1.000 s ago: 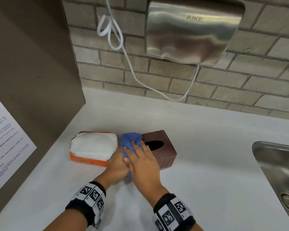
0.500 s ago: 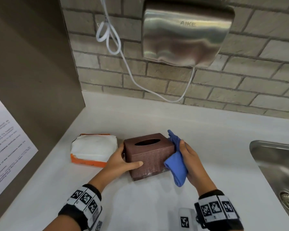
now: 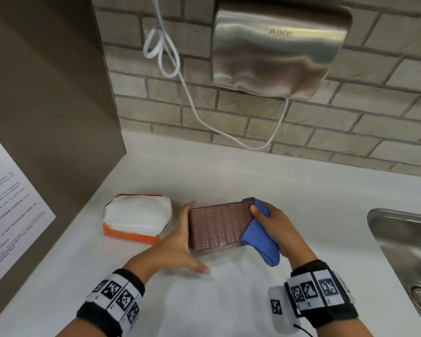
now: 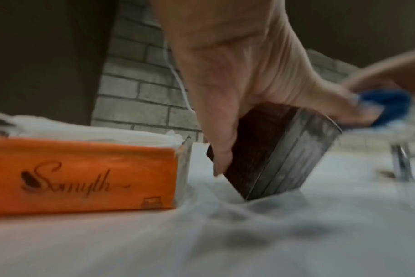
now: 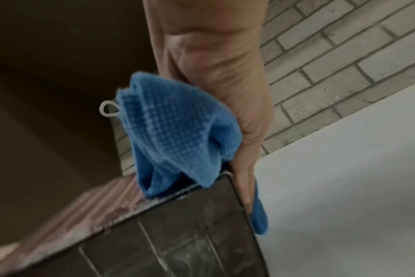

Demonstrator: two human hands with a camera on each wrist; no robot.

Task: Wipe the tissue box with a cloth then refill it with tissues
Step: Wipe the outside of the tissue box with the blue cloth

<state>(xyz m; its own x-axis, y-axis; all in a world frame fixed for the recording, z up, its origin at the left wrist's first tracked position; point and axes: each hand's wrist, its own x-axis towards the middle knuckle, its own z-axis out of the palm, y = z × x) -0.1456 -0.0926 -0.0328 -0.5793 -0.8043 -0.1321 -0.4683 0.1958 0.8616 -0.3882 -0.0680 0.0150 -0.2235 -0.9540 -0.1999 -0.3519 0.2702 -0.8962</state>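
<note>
The brown woven tissue box (image 3: 219, 224) is tipped on the white counter (image 3: 229, 300), one woven side turned up and its dark base (image 4: 294, 155) lifted toward me. My left hand (image 3: 180, 239) lies flat against the box's left end with straight fingers, its thumb spread out in front. My right hand (image 3: 272, 222) grips a folded blue cloth (image 3: 260, 242) against the box's right end, thumb on the upper edge. The right wrist view shows the blue cloth (image 5: 175, 131) bunched over the box's corner (image 5: 178, 234). The box's opening is hidden.
An orange pack of white tissues (image 3: 136, 217) lies just left of the box. A steel sink (image 3: 404, 239) is set in the counter at right. A hand dryer (image 3: 277, 49) and its white cable (image 3: 204, 117) hang on the brick wall. A brown side panel (image 3: 46, 117) bounds the left.
The box has been tipped over, so a woven side faces up instead of the opening. My left thumb has come off its front; the right hand with the cloth stays at the right end.
</note>
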